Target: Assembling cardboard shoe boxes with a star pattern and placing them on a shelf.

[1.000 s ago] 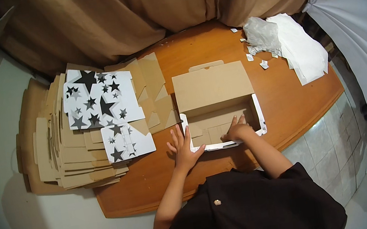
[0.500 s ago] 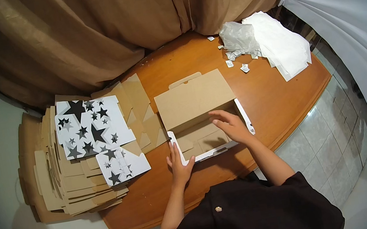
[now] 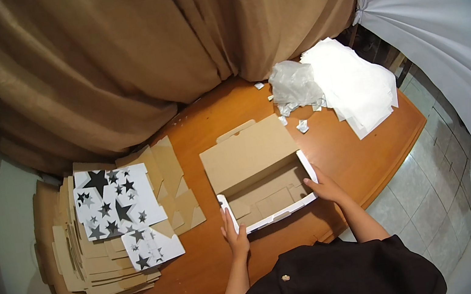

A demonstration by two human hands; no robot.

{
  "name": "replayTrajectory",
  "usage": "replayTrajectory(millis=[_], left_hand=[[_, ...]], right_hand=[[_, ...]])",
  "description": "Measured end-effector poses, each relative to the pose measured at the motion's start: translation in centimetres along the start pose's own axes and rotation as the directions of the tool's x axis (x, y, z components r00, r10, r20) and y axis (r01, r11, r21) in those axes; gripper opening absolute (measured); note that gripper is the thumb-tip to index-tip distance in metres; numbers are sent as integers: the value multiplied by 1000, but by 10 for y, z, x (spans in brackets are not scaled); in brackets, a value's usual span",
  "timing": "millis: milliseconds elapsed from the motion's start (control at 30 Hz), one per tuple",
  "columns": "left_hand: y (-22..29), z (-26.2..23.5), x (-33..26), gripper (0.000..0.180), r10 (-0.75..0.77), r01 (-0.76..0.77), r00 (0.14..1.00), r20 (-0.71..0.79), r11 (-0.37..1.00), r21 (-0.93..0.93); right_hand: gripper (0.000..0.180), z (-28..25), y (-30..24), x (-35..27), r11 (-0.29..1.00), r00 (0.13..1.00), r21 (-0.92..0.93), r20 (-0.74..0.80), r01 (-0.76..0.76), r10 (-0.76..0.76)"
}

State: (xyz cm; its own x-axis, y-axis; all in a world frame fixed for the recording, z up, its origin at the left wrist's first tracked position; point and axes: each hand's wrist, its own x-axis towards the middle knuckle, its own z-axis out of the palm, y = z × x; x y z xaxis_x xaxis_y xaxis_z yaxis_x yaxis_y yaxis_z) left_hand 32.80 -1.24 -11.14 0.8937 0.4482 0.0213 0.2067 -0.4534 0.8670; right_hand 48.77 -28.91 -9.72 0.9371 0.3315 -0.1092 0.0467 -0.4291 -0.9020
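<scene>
In front of me on the table is a cardboard box [image 3: 266,202], its brown inside showing and its outer walls white. Its lid [image 3: 249,154] is folded up and back at the far side, a small tab standing at the top edge. My left hand [image 3: 236,237] holds the left wall, fingers laid along the outside and the thumb by the near corner. At the near right corner, my right hand [image 3: 326,189] grips the right wall with its thumb over the rim; its other fingers are partly hidden. Folded flaps show on the box's floor.
Left of the box, flattened cardboard boxes [image 3: 104,269] lie in a tall stack, with star-printed white pieces [image 3: 114,197] on top. A clear plastic bag [image 3: 293,85], small white packets [image 3: 302,126] and white paper sheets [image 3: 355,85] lie at the far right. A brown curtain [image 3: 111,62] hangs behind the table.
My right hand has moved from above the box's opening to its right wall and taken hold. My left hand stays at the left wall. The whole view has shifted, with the table lower.
</scene>
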Motion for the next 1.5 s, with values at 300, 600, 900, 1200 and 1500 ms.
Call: replayTrajectory(millis=[300,600,900,1200,1500], left_hand=[[46,46,23,73,-77,87,994,-81,989,123],[115,54,32,85,73,5,980,-187,921,390],[215,128,67,62,493,-474,866,85,753,457],[297,168,89,30,772,-906,377,512,422,30],[323,65,72,9,721,-755,651,-235,585,-296]], right_hand=[[48,-165,71,75,727,837,-577,-546,-371,-7],[25,-188,102,60,654,844,-684,-521,-323,-129],[6,-192,24,14,826,846,-561,-414,54,-337],[19,-237,-112,-61,590,805,-753,-140,291,-577],[107,-247,-94,-68,913,751,-19,-562,407,-346]])
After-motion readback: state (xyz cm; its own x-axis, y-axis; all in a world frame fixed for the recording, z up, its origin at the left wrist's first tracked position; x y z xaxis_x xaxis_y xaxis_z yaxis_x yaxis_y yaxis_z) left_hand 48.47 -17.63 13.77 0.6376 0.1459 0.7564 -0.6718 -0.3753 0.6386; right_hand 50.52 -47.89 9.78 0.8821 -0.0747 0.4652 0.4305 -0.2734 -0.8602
